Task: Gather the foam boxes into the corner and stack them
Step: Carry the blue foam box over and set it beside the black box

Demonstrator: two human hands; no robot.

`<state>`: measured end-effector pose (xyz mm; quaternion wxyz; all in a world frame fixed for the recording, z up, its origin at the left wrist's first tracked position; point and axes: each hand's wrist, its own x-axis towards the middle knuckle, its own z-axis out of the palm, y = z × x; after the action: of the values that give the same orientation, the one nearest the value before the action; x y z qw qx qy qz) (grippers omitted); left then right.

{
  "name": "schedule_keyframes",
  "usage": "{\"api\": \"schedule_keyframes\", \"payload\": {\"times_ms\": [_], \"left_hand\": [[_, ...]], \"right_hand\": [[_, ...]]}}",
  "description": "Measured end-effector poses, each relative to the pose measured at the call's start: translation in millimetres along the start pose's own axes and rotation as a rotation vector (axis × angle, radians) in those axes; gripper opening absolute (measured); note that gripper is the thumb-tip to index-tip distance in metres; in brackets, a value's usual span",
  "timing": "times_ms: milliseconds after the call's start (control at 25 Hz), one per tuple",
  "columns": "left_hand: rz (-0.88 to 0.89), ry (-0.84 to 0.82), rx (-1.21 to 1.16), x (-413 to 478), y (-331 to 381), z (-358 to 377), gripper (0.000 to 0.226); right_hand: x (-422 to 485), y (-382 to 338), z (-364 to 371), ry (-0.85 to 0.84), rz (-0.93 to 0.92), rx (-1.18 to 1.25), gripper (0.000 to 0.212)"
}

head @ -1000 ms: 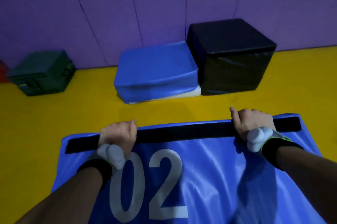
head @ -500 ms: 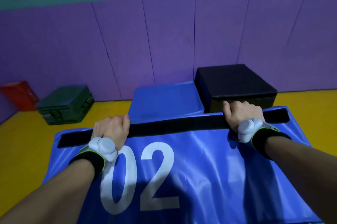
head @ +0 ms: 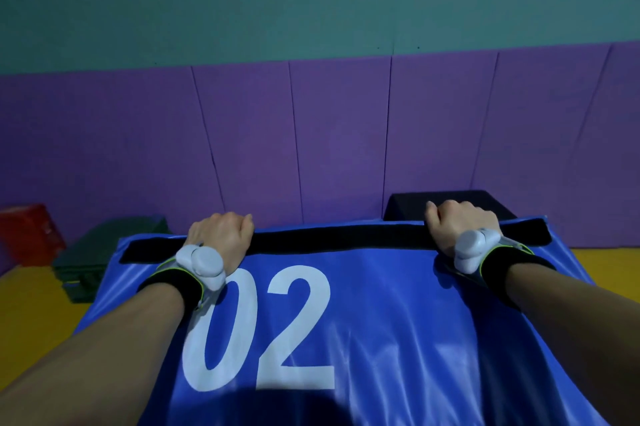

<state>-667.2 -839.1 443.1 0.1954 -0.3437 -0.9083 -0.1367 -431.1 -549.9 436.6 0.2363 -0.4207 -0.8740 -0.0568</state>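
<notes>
A large blue foam box with a white "02" and a black strip along its far edge fills the lower view, raised in front of me. My left hand grips that far edge on the left. My right hand grips it on the right. Behind the box, only the top of a black foam cube shows against the wall. The smaller blue box seen earlier is hidden behind the one I hold.
A dark green foam box lies on the yellow floor at the left, with a red box beyond it. Purple padded panels line the wall ahead, teal wall above.
The blue "02" box has risen with both hands on it. The view has tilted up toward the wall, and the box now covers the smaller blue box and most of the black cube.
</notes>
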Motion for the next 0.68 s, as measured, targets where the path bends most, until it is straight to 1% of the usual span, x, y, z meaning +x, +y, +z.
{"api": "schedule_keyframes", "payload": {"times_ms": [80, 160, 280, 440, 560, 680], "left_hand": [[-0.004, -0.026, 0.013, 44.0, 0.5, 9.0, 0.050], [-0.009, -0.017, -0.001, 83.8, 2.5, 15.1, 0.048], [-0.037, -0.001, 0.025, 163.0, 3.3, 36.7, 0.048], [-0.069, 0.007, 0.038, 258.9, -8.0, 70.6, 0.049], [-0.097, 0.029, 0.035, 321.8, -15.8, 92.9, 0.049], [-0.073, 0.072, 0.021, 409.3, -30.0, 127.7, 0.050]], "right_hand": [[41.4, -7.1, 13.8, -0.017, 0.004, -0.015, 0.055], [85.1, -14.6, 23.6, -0.025, -0.013, -0.017, 0.053], [174.0, -27.1, 49.9, -0.025, -0.067, -0.011, 0.044], [281.6, -56.4, 86.7, 0.017, -0.065, 0.032, 0.050], [344.2, -80.2, 105.8, 0.035, -0.067, 0.040, 0.051], [420.5, -106.1, 141.7, 0.081, -0.060, 0.038, 0.052]]}}
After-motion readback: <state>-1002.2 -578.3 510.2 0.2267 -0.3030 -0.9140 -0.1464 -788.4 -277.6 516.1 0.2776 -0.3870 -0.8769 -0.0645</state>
